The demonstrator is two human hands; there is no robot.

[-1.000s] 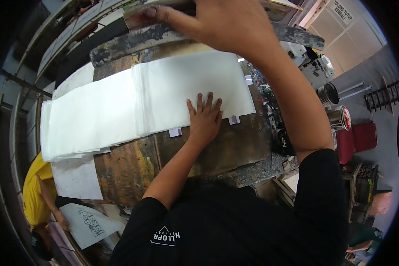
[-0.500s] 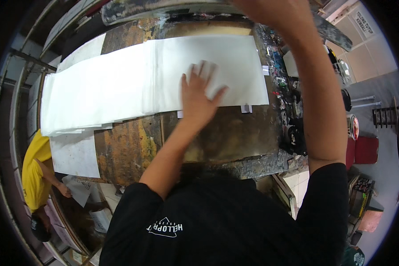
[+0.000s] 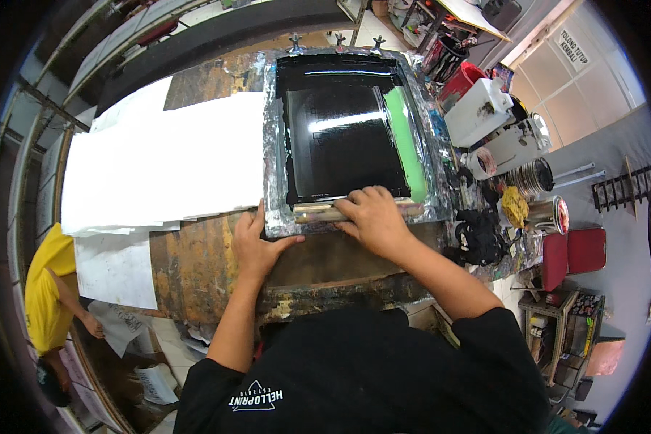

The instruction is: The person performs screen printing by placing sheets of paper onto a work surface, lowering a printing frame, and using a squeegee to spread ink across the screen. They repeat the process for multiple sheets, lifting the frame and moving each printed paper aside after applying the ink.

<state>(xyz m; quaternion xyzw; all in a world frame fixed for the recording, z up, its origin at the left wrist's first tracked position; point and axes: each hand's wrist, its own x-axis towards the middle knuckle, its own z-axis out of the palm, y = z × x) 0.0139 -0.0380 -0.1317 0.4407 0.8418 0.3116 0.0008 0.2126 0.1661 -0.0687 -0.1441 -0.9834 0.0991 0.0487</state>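
A screen-printing frame [image 3: 271,130] lies flat on the stained worktable [image 3: 195,253]. Glossy black ink covers most of its mesh [image 3: 340,155], and a bare green strip [image 3: 405,137] shows along the right side. Inside the near edge rests a wooden-handled squeegee [image 3: 315,214], with my right hand [image 3: 376,224] closed over its handle. At the frame's near left corner is my left hand [image 3: 257,242], thumb and fingers spread along the edge. White paper sheets [image 3: 166,155] extend leftward from the frame; any part beneath it is hidden.
Three clamp screws [image 3: 340,41] stand at the frame's far edge. White jugs [image 3: 479,112], cans [image 3: 550,215] and a black cloth [image 3: 477,237] crowd the right side. A person in yellow [image 3: 49,286] works at the lower left beside a rack [image 3: 14,181].
The inked frame now covers the sheet where my left hand was lying. My raised right arm has come down onto the squeegee; my left hand has shifted left to the frame's corner.
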